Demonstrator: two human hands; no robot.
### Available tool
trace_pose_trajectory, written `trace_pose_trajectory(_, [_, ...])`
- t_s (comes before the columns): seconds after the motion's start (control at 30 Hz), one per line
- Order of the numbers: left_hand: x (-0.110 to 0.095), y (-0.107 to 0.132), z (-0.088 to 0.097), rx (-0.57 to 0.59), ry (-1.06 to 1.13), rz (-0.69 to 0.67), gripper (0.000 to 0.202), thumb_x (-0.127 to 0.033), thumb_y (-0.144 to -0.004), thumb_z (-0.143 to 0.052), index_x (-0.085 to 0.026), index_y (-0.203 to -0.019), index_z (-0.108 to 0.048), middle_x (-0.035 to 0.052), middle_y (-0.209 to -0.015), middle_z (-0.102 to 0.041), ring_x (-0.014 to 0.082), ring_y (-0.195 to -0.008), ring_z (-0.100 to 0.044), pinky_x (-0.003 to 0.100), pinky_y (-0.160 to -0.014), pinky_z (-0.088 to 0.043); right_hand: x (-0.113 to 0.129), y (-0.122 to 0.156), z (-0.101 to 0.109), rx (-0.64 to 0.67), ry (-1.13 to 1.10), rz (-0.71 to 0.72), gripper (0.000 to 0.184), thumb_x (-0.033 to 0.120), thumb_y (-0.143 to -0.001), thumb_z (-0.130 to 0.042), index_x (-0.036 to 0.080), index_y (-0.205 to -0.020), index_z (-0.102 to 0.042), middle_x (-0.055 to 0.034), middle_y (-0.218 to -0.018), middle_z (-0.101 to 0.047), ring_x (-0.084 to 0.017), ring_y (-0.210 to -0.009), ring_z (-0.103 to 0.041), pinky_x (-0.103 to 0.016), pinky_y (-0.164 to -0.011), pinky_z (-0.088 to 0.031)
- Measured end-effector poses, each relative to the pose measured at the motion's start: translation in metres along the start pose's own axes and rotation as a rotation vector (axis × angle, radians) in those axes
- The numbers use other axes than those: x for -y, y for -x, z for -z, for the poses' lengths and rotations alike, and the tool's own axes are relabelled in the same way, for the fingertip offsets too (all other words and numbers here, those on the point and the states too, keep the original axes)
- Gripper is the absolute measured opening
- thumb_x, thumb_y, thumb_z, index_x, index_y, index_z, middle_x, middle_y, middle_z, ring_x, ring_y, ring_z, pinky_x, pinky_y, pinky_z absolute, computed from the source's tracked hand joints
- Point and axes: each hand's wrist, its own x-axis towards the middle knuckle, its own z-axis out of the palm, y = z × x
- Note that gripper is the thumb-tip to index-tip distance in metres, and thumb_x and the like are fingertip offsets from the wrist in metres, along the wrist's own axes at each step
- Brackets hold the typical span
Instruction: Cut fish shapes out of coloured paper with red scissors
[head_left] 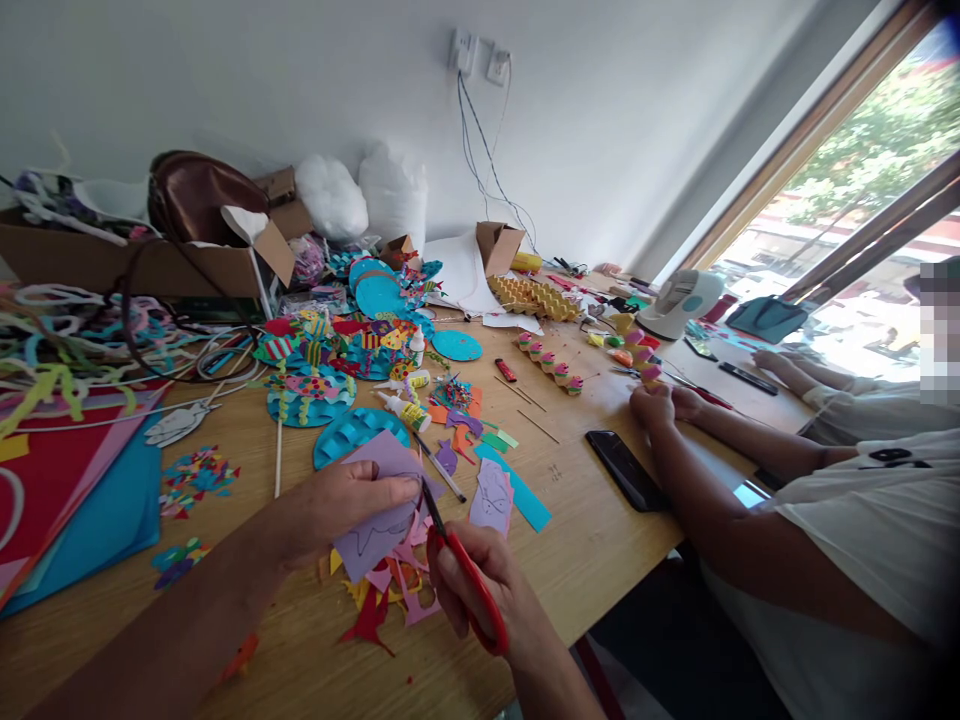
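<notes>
My left hand [337,505] pinches a sheet of purple paper [375,535] that carries a dark drawn outline. In my right hand [487,580] is a pair of red-handled scissors [480,595], its dark blades at the right edge of that sheet, close to my left thumb. Below the sheet lie pink, yellow and red paper scraps [371,620]. A second drawn purple piece [493,497] rests to the right, beside a blue paper strip [525,490]. A pen [444,470] lies just behind the sheet.
Glue bottles [409,410], blue paper discs [360,437] and colourful paper fish [311,390] crowd the table's middle. Coloured sheets [90,500] lie at left. On the right, a co-worker's hands [656,405] hold an egg-carton piece [643,362] near a black phone [625,470].
</notes>
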Motion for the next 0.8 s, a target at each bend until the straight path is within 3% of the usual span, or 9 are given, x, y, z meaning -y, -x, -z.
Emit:
trace_pose_trajectory(0.23, [0.002, -0.001, 0.005, 0.039, -0.012, -0.029, 0.023, -0.036, -0.055, -0.075, -0.015, -0.065, -0.071, 0.0011, -0.058, -0.066, 0.0150, -0.055, -0.056, 0.023, -0.053, -0.041, 0.001, 0.001, 0.002, 0.015, 0.010, 0.004, 0.056, 0.070, -0.076, -0.054, 0.018, -0.057, -0.044, 0.0069, -0.040, -0.042, -0.004, -0.033, -0.029, -0.019, -0.035, -0.017])
trace_pose_trajectory(0.37, [0.002, -0.001, 0.008, 0.057, -0.037, 0.039, 0.023, -0.035, -0.054, -0.075, -0.016, -0.066, -0.071, 0.0013, -0.060, -0.069, 0.0144, -0.053, -0.057, 0.023, -0.053, -0.042, 0.006, 0.004, 0.005, 0.031, 0.061, 0.000, 0.052, 0.062, -0.081, -0.055, 0.019, -0.056, -0.040, 0.0075, -0.041, -0.040, -0.004, -0.034, -0.027, -0.018, -0.035, -0.019])
trace_pose_trajectory(0.5, [0.002, 0.000, 0.011, 0.084, -0.075, 0.082, 0.017, -0.033, -0.058, -0.074, -0.017, -0.058, -0.070, 0.0008, -0.055, -0.068, 0.0130, -0.049, -0.056, 0.021, -0.049, -0.041, 0.011, 0.006, 0.011, 0.044, 0.187, -0.016, 0.047, 0.051, -0.084, -0.059, 0.020, -0.056, -0.039, 0.0074, -0.043, -0.039, -0.005, -0.037, -0.029, -0.019, -0.036, -0.020])
trace_pose_trajectory(0.67, [0.000, 0.003, 0.014, 0.078, -0.116, 0.108, 0.017, -0.032, -0.058, -0.075, -0.016, -0.063, -0.071, 0.0012, -0.057, -0.068, 0.0143, -0.050, -0.059, 0.021, -0.046, -0.040, 0.016, 0.008, 0.019, 0.097, 0.378, 0.022, 0.044, 0.050, -0.088, -0.055, 0.020, -0.058, -0.040, 0.0070, -0.045, -0.036, -0.006, -0.040, -0.029, -0.020, -0.038, -0.020])
trace_pose_trajectory(0.8, [-0.003, 0.004, 0.015, 0.160, -0.129, 0.082, 0.013, -0.032, -0.058, -0.073, -0.019, -0.060, -0.071, 0.0007, -0.057, -0.068, 0.0148, -0.047, -0.058, 0.023, -0.045, -0.041, 0.019, 0.009, 0.023, 0.117, 0.475, 0.043, 0.043, 0.047, -0.090, -0.052, 0.020, -0.059, -0.040, 0.0066, -0.047, -0.036, -0.007, -0.042, -0.029, -0.021, -0.039, -0.020])
